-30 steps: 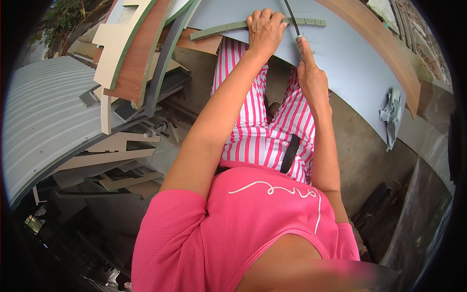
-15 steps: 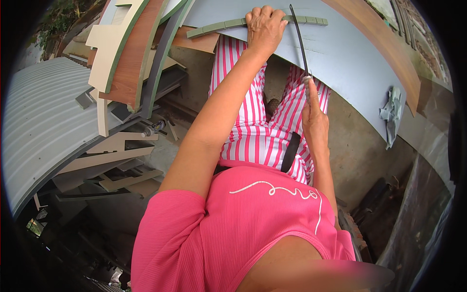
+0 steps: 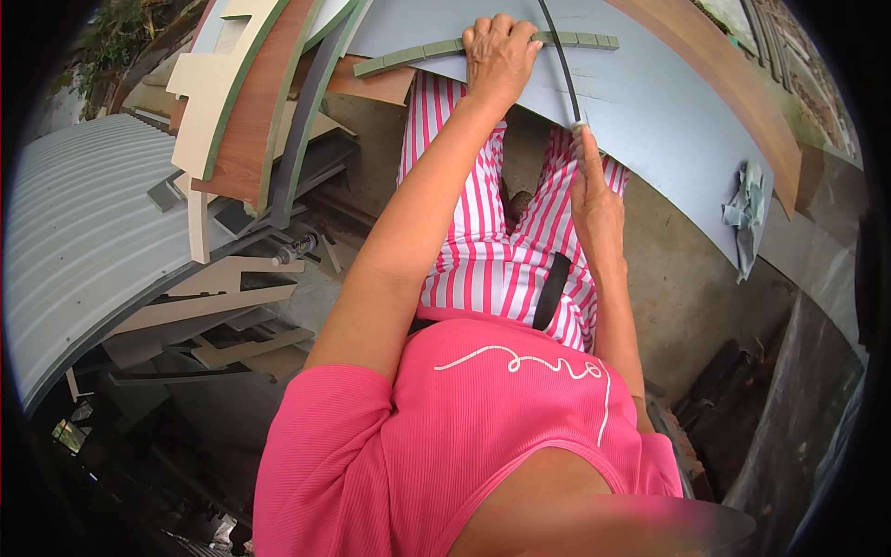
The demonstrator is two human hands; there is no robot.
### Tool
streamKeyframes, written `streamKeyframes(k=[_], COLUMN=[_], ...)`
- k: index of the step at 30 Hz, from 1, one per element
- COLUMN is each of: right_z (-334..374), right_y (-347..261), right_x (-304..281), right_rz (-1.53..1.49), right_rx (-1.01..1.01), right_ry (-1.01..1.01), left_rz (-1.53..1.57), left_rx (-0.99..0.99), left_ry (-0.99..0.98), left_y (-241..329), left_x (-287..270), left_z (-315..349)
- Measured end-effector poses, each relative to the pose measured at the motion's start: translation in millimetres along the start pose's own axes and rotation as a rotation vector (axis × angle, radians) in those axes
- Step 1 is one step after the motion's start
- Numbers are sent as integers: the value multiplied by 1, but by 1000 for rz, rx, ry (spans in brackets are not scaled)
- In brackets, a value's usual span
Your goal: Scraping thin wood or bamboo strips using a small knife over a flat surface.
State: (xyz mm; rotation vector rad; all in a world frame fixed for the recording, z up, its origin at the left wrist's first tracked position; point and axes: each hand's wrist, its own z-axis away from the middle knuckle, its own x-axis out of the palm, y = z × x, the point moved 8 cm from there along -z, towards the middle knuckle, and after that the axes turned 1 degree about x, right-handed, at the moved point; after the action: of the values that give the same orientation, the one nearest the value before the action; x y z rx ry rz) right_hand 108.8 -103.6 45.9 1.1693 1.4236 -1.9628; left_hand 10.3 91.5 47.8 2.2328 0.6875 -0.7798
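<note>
A long, narrow green strip (image 3: 399, 59), marked crosswise with several lines, lies across the near part of a pale blue-grey board (image 3: 650, 121). My left hand (image 3: 499, 63) is closed over the strip near its middle, fingers curled on its far side. My right hand (image 3: 597, 200) grips the handle of a narrow hand saw (image 3: 563, 72), index finger stretched along it. The thin dark blade crosses the strip just right of my left hand, and its far end runs out of the top of the view. How deep it sits in the strip I cannot tell.
Curved board offcuts (image 3: 246, 111) are stacked at the left beside a corrugated metal sheet (image 3: 83, 204). More scraps (image 3: 232, 297) and a spray can (image 3: 295, 249) lie below them. A grey rag (image 3: 745, 218) hangs at the board's right edge, near a brown wooden panel (image 3: 742, 102).
My right hand has pushed the saw forward, away from me, so its tip has left the view. My left hand and the strip have shifted very slightly left.
</note>
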Motion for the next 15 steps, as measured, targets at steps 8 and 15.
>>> streamKeyframes(k=[8, 15], right_z=[9, -65], right_y=[5, -28], right_x=[-2, -2], right_rz=[-31, 24], right_rx=[-7, -97], right_ry=[11, 83], left_rz=[7, 1], left_rx=[23, -7], left_ry=[31, -10], left_y=[2, 3], left_x=[-3, 2], left_z=[-3, -2])
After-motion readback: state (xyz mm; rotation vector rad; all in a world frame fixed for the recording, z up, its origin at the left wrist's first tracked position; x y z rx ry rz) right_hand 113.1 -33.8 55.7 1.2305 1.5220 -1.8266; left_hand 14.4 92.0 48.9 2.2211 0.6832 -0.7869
